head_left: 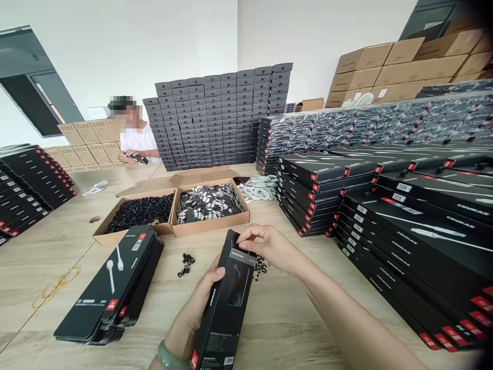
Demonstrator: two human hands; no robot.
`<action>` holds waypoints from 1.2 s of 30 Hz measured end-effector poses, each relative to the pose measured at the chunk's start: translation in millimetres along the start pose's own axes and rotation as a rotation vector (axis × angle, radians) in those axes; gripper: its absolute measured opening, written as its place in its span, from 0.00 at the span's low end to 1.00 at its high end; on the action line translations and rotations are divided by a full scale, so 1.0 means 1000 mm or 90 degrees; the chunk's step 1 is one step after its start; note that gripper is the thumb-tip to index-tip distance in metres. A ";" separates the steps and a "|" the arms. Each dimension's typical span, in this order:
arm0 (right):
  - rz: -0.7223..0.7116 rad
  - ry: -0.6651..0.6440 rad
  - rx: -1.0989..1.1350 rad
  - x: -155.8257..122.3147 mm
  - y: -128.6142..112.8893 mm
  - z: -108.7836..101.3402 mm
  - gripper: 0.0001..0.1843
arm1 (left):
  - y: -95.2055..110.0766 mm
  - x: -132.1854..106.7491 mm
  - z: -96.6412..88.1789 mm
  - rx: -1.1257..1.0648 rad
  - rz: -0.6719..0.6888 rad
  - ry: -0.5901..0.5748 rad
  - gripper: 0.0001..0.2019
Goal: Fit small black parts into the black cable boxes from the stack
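My left hand (196, 308) grips a long black retail box (225, 308) from the side, thumb on its front face. My right hand (265, 245) pinches the box's top end, fingers closed on the flap. The box stands tilted above the wooden table (277, 318). A few small black parts (187, 263) lie on the table just left of the box, and more (261, 266) lie under my right hand.
A fanned pile of flat black boxes (115, 288) lies at left. Two open cartons (173, 210) hold black parts and bagged items. White cables (260, 187) lie behind. Tall stacks of black boxes (404, 216) fill the right. A person in white (134, 141) sits across the table.
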State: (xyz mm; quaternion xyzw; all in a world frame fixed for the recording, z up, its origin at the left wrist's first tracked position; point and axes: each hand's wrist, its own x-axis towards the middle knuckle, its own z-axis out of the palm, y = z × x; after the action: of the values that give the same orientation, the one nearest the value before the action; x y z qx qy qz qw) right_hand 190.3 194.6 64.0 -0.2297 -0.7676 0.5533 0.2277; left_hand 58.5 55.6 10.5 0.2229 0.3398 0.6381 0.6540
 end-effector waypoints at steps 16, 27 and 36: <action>0.115 0.053 0.287 -0.023 0.013 0.020 0.28 | -0.001 -0.001 0.007 -0.062 0.128 0.161 0.34; 0.150 0.006 0.462 -0.109 0.028 0.081 0.31 | -0.008 -0.002 0.005 0.018 0.212 0.226 0.27; 0.012 0.733 -0.681 -0.187 0.026 -0.032 0.27 | -0.008 0.008 -0.012 0.066 0.233 0.204 0.23</action>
State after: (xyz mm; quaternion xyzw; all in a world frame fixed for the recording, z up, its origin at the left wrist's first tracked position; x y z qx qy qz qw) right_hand 360.2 112.5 30.9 -0.5652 -0.6890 -0.0959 0.4434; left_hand 54.7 61.1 -4.7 0.2101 0.4258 0.7548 0.4526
